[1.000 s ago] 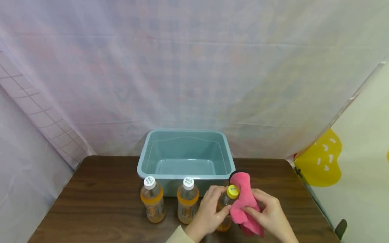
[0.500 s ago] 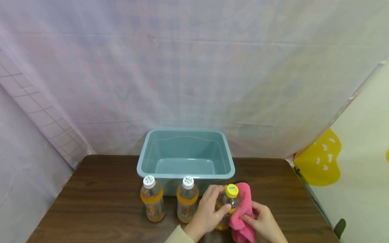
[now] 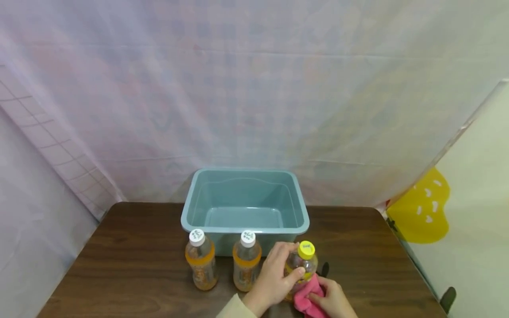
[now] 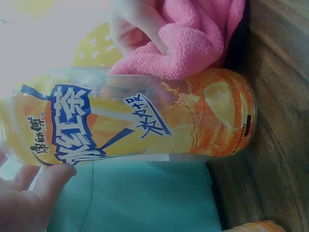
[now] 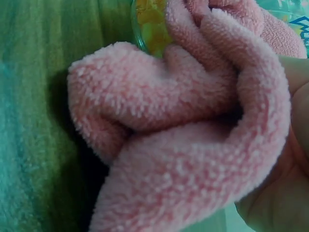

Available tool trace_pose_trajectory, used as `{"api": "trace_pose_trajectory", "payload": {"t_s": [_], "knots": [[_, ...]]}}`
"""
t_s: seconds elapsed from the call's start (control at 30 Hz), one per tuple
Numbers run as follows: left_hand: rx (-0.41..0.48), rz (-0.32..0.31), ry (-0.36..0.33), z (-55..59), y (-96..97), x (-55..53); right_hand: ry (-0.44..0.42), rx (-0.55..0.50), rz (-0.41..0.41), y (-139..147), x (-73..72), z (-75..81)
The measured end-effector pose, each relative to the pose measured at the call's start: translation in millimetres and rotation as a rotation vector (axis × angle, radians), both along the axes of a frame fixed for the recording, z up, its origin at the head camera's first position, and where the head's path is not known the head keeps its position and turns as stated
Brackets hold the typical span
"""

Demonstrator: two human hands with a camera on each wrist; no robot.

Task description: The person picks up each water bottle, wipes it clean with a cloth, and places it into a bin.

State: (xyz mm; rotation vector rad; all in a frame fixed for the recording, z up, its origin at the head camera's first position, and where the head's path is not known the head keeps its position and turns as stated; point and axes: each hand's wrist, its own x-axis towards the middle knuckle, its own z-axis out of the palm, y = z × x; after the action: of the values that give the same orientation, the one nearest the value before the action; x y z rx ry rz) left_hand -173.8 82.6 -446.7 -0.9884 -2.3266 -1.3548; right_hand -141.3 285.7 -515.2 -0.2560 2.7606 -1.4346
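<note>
A clear iced-tea bottle with a yellow cap [image 3: 306, 250] stands upright on the table at the front right. My left hand [image 3: 274, 278] grips its upper part, thumb on the near side and fingers behind. In the left wrist view the bottle's orange-and-yellow label [image 4: 140, 121] shows with lemon pictures. My right hand [image 3: 333, 299] holds a bunched pink cloth [image 3: 308, 297] against the lower side of the bottle. Close up in the right wrist view, folds of the fluffy cloth [image 5: 178, 111] hide most of the bottle and the right fingertips.
Two white-capped bottles [image 3: 202, 265] [image 3: 246, 267] stand left of the left hand. Behind them is a blue-green plastic basin [image 3: 244, 231] with nothing seen inside. The brown wooden table [image 3: 131, 256] ends at a pale curtain [image 3: 246, 97].
The right hand has slid the pink cloth down from beside the bottle's cap to its lower side. The left hand keeps its grip, and the bottle stays nearly in place.
</note>
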Motion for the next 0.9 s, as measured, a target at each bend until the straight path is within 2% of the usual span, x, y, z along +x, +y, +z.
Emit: {"api": "trace_pose_trajectory", "payload": {"t_s": [0.1,0.23,0.33,0.4,0.5,0.6,0.7,0.77,0.83,0.9], "knots": [[-0.002,0.003,-0.007,1.1,0.5,0.3,-0.022,-0.002,-0.017,1,0.9,1.5],[-0.006,0.0,-0.018,1.6,1.9,1.7,-0.007,-0.019,-0.049,6,7.7,7.9],[-0.005,-0.008,-0.013,1.5,2.3,1.7,0.114,0.006,-0.138,11,15.6,15.7],[0.001,-0.005,0.007,1.2,2.4,1.4,0.156,0.056,-0.235,14,20.3,24.9],[0.01,-0.002,0.026,0.7,2.1,1.1,0.225,0.192,-0.349,22,26.3,40.3],[0.011,-0.002,0.026,0.1,1.6,1.0,0.256,0.334,-0.371,32,29.0,54.7],[0.007,-0.005,0.017,0.1,0.7,0.7,0.171,0.415,-0.352,40,27.8,64.8],[0.005,-0.005,0.017,0.1,0.3,0.5,0.08,0.452,-0.32,43,25.2,67.1],[0.004,-0.002,0.022,0.1,0.1,0.4,0.018,0.465,-0.277,44,21.9,64.3],[0.005,-0.002,0.024,-0.1,0.2,0.3,0.018,0.504,-0.225,42,18.7,57.4]]}}
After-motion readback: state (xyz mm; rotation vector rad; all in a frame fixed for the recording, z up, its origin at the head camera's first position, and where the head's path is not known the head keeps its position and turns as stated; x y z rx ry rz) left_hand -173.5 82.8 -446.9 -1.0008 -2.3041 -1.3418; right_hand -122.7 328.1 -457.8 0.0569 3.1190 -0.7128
